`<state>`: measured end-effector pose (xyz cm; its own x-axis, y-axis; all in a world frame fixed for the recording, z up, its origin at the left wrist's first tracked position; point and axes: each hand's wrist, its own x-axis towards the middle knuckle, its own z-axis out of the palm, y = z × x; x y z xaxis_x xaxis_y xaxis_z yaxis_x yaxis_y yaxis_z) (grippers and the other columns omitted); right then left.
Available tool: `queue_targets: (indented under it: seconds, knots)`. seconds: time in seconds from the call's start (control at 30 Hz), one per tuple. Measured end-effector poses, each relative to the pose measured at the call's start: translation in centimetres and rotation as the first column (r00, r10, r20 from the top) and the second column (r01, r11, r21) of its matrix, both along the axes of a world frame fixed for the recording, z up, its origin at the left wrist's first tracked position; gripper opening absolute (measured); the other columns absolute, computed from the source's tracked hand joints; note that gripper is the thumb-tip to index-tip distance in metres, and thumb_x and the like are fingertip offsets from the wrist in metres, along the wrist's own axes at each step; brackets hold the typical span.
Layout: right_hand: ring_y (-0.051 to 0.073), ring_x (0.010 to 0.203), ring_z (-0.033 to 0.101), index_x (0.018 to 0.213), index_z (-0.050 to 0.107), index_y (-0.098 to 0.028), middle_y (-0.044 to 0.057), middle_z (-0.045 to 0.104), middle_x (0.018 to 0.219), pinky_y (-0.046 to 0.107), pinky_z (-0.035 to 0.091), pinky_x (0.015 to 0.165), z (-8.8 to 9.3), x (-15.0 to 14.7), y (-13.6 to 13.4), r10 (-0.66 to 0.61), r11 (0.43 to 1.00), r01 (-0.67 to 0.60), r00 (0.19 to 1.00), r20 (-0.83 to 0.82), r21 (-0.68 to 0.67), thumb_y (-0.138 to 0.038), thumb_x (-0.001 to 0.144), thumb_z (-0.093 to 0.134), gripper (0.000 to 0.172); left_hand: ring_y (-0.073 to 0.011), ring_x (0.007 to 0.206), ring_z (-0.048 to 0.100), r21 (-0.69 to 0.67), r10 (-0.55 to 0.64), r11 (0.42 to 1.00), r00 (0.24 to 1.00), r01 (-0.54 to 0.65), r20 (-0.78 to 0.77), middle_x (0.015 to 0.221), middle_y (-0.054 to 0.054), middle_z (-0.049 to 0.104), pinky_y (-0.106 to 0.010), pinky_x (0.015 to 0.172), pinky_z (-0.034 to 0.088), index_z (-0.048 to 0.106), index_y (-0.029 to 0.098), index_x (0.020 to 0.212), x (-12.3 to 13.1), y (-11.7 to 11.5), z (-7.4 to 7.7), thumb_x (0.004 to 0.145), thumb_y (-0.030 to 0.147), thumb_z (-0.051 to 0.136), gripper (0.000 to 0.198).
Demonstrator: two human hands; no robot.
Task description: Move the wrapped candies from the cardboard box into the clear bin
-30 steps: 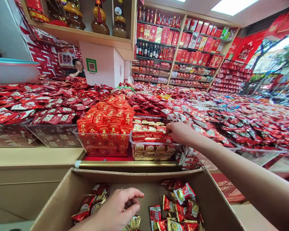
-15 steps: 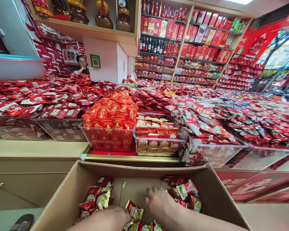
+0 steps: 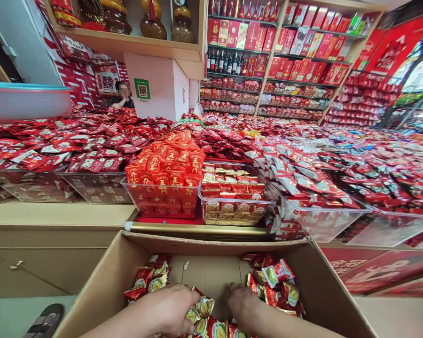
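Observation:
Inside an open cardboard box (image 3: 211,246), both hands reach down among small red and gold wrapped candies (image 3: 216,328). My left hand (image 3: 172,307) is curved over candies left of the middle, its fingers bent around the edge of a few packets; its grip is partly hidden. My right hand (image 3: 241,300) points down at the box floor, beside the right-hand heap of candies (image 3: 278,286), its fingertips blurred and shaded. More candies (image 3: 153,277) lie against the box's left side.
Behind the box, clear bins hold red packets (image 3: 165,178), durian candies (image 3: 236,206) and white-red packets (image 3: 303,183). Shelves (image 3: 239,51) with bottles and boxes stand at the back. A person (image 3: 121,96) is at the far left. A dark shoe (image 3: 47,319) shows at lower left.
The view has shifted slightly. My left hand has risen a little and turned over the candies near the middle; my right hand has moved slightly down and right, fingers lower.

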<state>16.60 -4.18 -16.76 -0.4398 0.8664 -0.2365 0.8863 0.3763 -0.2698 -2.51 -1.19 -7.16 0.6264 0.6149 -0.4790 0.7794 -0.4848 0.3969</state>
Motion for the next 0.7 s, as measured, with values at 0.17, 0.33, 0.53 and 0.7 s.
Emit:
queue_targets:
  seconds: [0.17, 0.33, 0.53, 0.7]
  knots:
    - [0.032, 0.064, 0.062, 0.066, 0.068, -0.015, 0.017, 0.066, 0.065, 0.039, 0.047, 0.052, 3.2, -0.1, 0.9, 0.031, 0.997, -0.009, 0.959, 0.283, -0.08, -0.011, 0.054, 0.063, 0.013, -0.0281, 0.093, 0.055, 0.001, 0.027, 1.0, 0.997, -0.027, 0.068, 0.099, -0.009, 0.062, -0.035, 0.076, 0.041, 0.056, 0.023, 0.105, -0.2, 0.4, 1.1, 0.063, 0.034, 0.057, 0.043]
    - [0.021, 0.068, 0.061, 0.081, 0.066, -0.02, 0.007, 0.067, 0.073, 0.028, 0.043, 0.058, 10.1, 0.5, 1.8, 0.045, 0.999, -0.045, 0.998, 0.051, 0.002, -0.03, 0.069, 0.054, 0.019, -0.0243, 0.088, 0.055, -0.057, 0.092, 0.995, 0.956, -0.08, 0.279, 0.1, -0.007, 0.061, -0.029, 0.072, 0.041, 0.051, 0.023, 0.112, 0.7, 0.5, 2.5, 0.067, 0.04, 0.056, 0.048]
    - [0.01, 0.055, 0.05, 0.076, 0.061, -0.016, 0.001, 0.06, 0.064, 0.019, 0.035, 0.049, 15.2, 2.2, 1.9, -0.131, 0.984, 0.053, 0.86, -0.493, -0.169, -0.036, 0.072, 0.052, 0.022, -0.0155, 0.065, 0.06, -0.329, 0.258, 0.94, 0.818, -0.09, 0.514, 0.076, -0.003, 0.065, -0.022, 0.057, 0.042, 0.06, 0.014, 0.086, 2.3, 0.5, 3.6, 0.082, 0.033, 0.037, 0.03]
    - [0.007, 0.052, 0.04, 0.077, 0.057, -0.013, -0.003, 0.05, 0.06, 0.017, 0.031, 0.047, 15.1, 3.6, 1.9, -0.286, 0.925, 0.02, 0.694, -0.661, -0.379, -0.041, 0.07, 0.056, 0.029, -0.0146, 0.061, 0.06, -0.537, 0.519, 0.824, 0.62, -0.18, 0.588, 0.067, -0.004, 0.065, -0.021, 0.052, 0.041, 0.06, 0.01, 0.081, 2.4, 0.8, 4.2, 0.077, 0.033, 0.048, 0.026]
